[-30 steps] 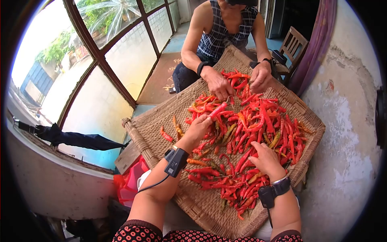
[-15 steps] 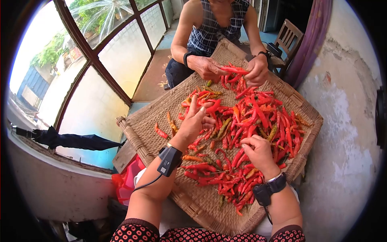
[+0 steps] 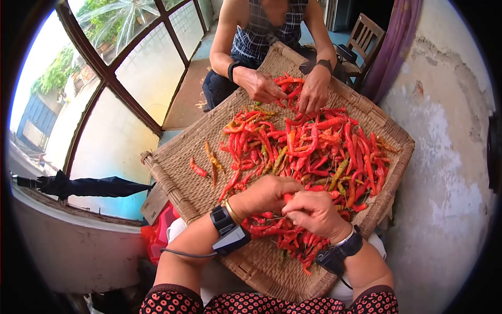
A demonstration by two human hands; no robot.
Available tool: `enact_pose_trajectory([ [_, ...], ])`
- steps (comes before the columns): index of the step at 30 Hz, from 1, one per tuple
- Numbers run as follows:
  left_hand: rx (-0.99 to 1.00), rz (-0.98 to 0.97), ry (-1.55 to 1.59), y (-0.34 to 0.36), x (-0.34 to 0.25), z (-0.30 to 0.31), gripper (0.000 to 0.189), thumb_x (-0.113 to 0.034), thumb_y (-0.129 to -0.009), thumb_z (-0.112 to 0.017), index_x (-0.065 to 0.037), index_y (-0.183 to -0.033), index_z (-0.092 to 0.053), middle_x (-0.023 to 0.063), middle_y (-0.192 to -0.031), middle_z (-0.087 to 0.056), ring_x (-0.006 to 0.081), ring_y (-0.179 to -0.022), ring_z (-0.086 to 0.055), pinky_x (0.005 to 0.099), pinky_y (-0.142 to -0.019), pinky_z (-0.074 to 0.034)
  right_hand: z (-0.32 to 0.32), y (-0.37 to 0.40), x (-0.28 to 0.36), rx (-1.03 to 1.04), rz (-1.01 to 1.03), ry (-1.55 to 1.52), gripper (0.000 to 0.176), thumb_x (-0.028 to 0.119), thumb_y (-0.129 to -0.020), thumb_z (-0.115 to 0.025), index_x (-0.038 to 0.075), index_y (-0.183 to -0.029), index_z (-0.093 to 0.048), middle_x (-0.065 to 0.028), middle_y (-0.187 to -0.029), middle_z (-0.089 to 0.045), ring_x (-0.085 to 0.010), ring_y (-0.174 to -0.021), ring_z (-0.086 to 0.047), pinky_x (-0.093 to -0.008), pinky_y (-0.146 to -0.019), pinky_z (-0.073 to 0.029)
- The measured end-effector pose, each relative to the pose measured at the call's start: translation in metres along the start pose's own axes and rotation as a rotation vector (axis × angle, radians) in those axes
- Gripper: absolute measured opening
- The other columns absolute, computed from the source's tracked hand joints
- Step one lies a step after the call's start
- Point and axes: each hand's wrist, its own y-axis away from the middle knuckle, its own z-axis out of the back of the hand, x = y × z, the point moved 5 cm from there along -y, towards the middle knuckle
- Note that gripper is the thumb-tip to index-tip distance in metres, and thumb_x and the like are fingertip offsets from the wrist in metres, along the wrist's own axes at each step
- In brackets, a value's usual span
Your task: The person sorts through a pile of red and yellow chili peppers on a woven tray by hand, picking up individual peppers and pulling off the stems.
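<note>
The left hand (image 3: 261, 194) and right hand (image 3: 312, 213) are gripping 1 red chili (image 3: 287, 198) over the near edge of the woven tray (image 3: 180, 186), seemingly destemming it; the stem is calling for a firm pull.

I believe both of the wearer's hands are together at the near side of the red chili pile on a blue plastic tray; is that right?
Not quite: the head view shows a woven straw tray, not blue plastic. The left hand and right hand are indeed together at the near side of the red chili pile, pinching a single chili.
</note>
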Motion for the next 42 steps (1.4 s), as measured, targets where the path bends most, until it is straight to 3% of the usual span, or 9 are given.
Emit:
enact_pose_trajectory([
  [3, -0.030, 0.390, 0.327, 0.006, 0.013, 0.010, 0.019, -0.014, -0.077, -0.062, -0.006, -0.095, -0.062, 0.0025, -0.072, -0.061, 0.0086, -0.068, -0.057, 0.0246, -0.061, -0.046, 0.021, 0.006, -0.010, -0.276, -0.147, -0.467, 0.024, 0.016, -0.084, -0.055, 0.000, -0.102, -0.054, -0.0016, -0.073, -0.056, -0.0048, -0.061, -0.052, -0.0200, -0.057, -0.044],
  [7, -0.079, 0.787, 0.517, 0.019, 0.048, 0.021, 0.019, -0.018, -0.080, -0.062, -0.003, -0.093, -0.063, -0.0043, -0.062, -0.054, 0.0030, -0.054, -0.047, 0.0206, -0.052, -0.041, 0.057, 0.004, -0.039, -0.346, -0.322, 0.158, 0.036, 0.017, -0.078, -0.060, 0.002, -0.109, -0.049, -0.0089, -0.083, -0.056, -0.0160, -0.061, -0.057, -0.0279, -0.060, -0.047],
  [8, -0.079, 0.785, 0.517, 0.022, 0.052, 0.022, 0.019, -0.018, -0.080, -0.062, -0.003, -0.093, -0.063, -0.0043, -0.062, -0.054, 0.0030, -0.054, -0.047, 0.0206, -0.052, -0.041, 0.059, 0.004, -0.044, -0.272, -0.355, 0.650, 0.041, 0.018, -0.076, -0.062, 0.003, -0.111, -0.047, -0.0114, -0.084, -0.055, -0.0222, -0.063, -0.058, -0.0322, -0.062, -0.048],
  [15, 0.198, 0.399, 0.358, 0.019, 0.040, 0.015, 0.026, -0.022, -0.081, -0.061, -0.006, -0.102, -0.058, 0.0001, -0.077, -0.059, 0.0032, -0.058, -0.049, 0.0191, -0.052, -0.040, 0.049, 0.005, -0.064, -0.025, -0.443, 1.116, 0.024, 0.018, -0.068, -0.066, 0.005, -0.086, -0.056, -0.0131, -0.082, -0.053, -0.0319, -0.073, -0.058, -0.0415, -0.063, -0.047],
  [21, -0.259, 0.648, 0.682, 0.022, 0.055, 0.053, 0.028, -0.017, -0.089, -0.047, 0.000, -0.111, -0.047, 0.0046, -0.078, -0.060, 0.0051, -0.053, -0.050, 0.0174, -0.047, -0.040, 0.036, 0.002, -0.059, 0.076, -0.319, 1.079, 0.014, 0.019, -0.069, -0.062, 0.006, -0.071, -0.058, -0.0121, -0.077, -0.054, -0.0295, -0.071, -0.057, -0.0399, -0.062, -0.047],
  [25, -0.562, 0.406, 1.024, 0.019, 0.060, 0.071, 0.035, -0.016, -0.091, -0.042, 0.000, -0.122, -0.037, 0.0095, -0.099, -0.056, 0.0084, -0.075, -0.057, 0.0194, -0.062, -0.047, 0.020, -0.004, -0.049, 0.085, -0.129, 0.728, 0.015, 0.019, -0.071, -0.062, 0.005, -0.072, -0.058, -0.0101, -0.068, -0.055, -0.0245, -0.064, -0.058, -0.0366, -0.059, -0.046],
  [28, -0.640, 0.359, 0.803, 0.019, 0.056, 0.071, 0.040, -0.013, -0.091, -0.043, 0.000, -0.126, -0.032, 0.0101, -0.118, -0.046, 0.0095, -0.084, -0.056, 0.0225, -0.070, -0.048, 0.004, 0.001, -0.048, 0.151, -0.583, -0.037, 0.012, 0.013, -0.081, -0.056, 0.001, -0.083, -0.058, -0.0001, -0.061, -0.054, -0.0055, -0.048, -0.048, -0.0223, -0.047, -0.041],
  [31, -0.722, 0.436, 0.548, 0.023, 0.052, 0.062, 0.040, -0.010, -0.089, -0.045, 0.000, -0.126, -0.033, 0.0071, -0.121, -0.046, 0.0072, -0.080, -0.054, 0.0211, -0.066, -0.047, 0.003, 0.001, -0.051, 0.019, -0.578, -0.259, 0.012, 0.010, -0.084, -0.053, -0.001, -0.086, -0.056, 0.0021, -0.062, -0.053, -0.0035, -0.047, -0.048, -0.0187, -0.045, -0.040],
  [42, 0.142, 0.629, 0.596, 0.013, 0.013, -0.020, 0.027, -0.029, -0.085, -0.055, -0.005, -0.095, -0.057, -0.0008, -0.074, -0.060, 0.0040, -0.058, -0.050, 0.0199, -0.051, -0.042, 0.013, 0.000, -0.060, -0.225, -0.484, -0.815, 0.008, 0.010, -0.084, -0.051, 0.005, -0.090, -0.053, -0.0025, -0.075, -0.057, -0.0062, -0.056, -0.052, -0.0196, -0.049, -0.043],
])
